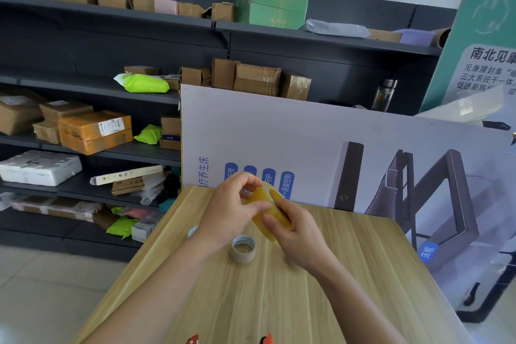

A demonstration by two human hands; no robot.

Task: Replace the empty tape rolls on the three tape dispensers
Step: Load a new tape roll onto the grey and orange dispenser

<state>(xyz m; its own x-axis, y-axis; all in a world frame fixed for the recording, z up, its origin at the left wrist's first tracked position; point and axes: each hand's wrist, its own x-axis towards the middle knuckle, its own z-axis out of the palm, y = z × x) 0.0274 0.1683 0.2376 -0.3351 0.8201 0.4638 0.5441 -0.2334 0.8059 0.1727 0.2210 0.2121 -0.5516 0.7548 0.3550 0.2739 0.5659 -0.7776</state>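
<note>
Both hands, left hand (229, 215) and right hand (300, 237), close their grip on a yellow tape roll (272, 204) above the desk (349, 274); an empty core (243, 249) stands just below, wide bare wood to the right.

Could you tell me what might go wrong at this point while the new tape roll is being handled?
Both hands, left hand and right hand, hold the yellow tape roll in the air above the table; a slip could drop it. A falling roll, or a forearm, might knock the empty core just below and send it rolling away.
</note>
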